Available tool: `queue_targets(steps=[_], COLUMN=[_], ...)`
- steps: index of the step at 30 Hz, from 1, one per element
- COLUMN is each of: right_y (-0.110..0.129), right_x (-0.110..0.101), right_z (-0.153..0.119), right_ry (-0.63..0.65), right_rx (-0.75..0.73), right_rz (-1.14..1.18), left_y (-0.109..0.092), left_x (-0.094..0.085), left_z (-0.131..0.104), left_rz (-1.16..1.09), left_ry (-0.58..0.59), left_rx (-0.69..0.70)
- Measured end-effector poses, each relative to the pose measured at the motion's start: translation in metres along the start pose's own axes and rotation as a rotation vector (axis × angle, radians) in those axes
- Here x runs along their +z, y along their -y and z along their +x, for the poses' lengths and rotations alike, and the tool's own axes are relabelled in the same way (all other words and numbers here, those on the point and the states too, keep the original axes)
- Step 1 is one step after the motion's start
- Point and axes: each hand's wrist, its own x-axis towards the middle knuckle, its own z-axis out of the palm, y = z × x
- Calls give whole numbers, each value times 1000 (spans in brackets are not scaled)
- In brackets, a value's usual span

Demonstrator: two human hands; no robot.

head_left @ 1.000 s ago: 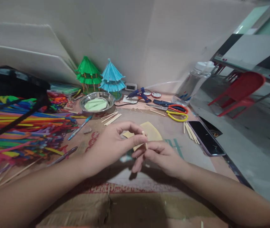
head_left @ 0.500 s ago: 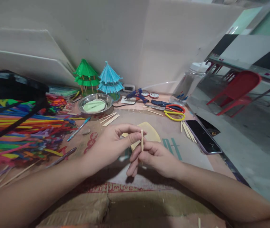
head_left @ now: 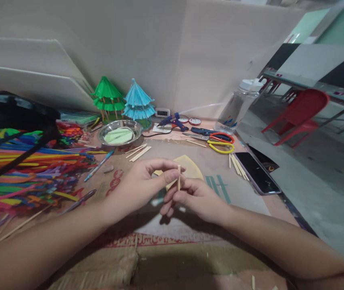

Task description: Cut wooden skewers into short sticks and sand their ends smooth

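Between my two hands a short wooden stick stands nearly upright. My left hand pinches its upper part between thumb and fingers. Lower down, my right hand has its thumb and fingers closed on the same stick. Behind the hands lies a pale yellow, curved-edged sheet on the cardboard work surface, partly hidden by my fingers.
Left are colourful pipe cleaners and a blue pen. Behind stand a metal bowl, green and blue paper-roofed models and a glue gun. Right are scissors, a bottle and a phone.
Both hands keep their hold on the wooden stick, the right hand shifting slightly up along it. The whole view has moved a little.
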Motion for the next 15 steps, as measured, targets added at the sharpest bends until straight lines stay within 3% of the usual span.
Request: queue_targets(steps=[3, 6, 8, 9, 12, 15], right_y=[17, 34, 40, 40, 35, 26], right_x=[-28, -87, -134, -157, -206, -229], right_z=[6, 10, 9, 8, 6, 9], right_ry=[-27, -365, -558, -583, -571, -494], right_rx=[-86, -135, -52, 41, 119, 141], right_rz=[-488, -1008, -1402, -1613, -1726, -1791], left_y=[-1, -4, -6, -7, -10, -14], left_x=[-3, -9, -14, -16, -19, -20], left_z=[2, 4, 5, 5, 3, -1], left_rz=[-73, -146, -150, -132, -41, 7], left_ry=[-23, -69, -110, -135, -179, -168], left_rx=[100, 199, 200, 189, 180, 191])
